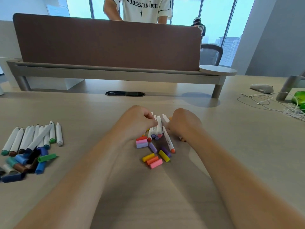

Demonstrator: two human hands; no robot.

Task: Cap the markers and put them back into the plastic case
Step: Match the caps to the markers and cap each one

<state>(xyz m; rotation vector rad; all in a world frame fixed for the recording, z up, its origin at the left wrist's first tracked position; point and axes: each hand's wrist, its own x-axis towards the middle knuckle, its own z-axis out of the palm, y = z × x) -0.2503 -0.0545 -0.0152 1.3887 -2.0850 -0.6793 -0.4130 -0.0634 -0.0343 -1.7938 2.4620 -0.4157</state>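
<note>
Hands, in the head view, meet at the middle of the desk (214, 146) over a small bunch of uncapped markers (158, 128), white barrels with tips pointing away from us. Our left hand (140, 120) has its fingers curled and pinches the bunch from the left. Our right hand (184, 123) sits curled just right of it, knuckles up. A lone marker (168, 141) lies just on the near side of the bunch, and bright caps (155, 157) lie nearer still.

We judge the step to be pairing markers with caps. It is best to lift one marker, match its end colour to a cap, and press until it seats.

At the left edge lie spare markers (33, 138) with dark caps (24, 164). Whether the right fingers hold anything we cannot tell, as they are hidden under the hand. No case shows anywhere in view.
</note>
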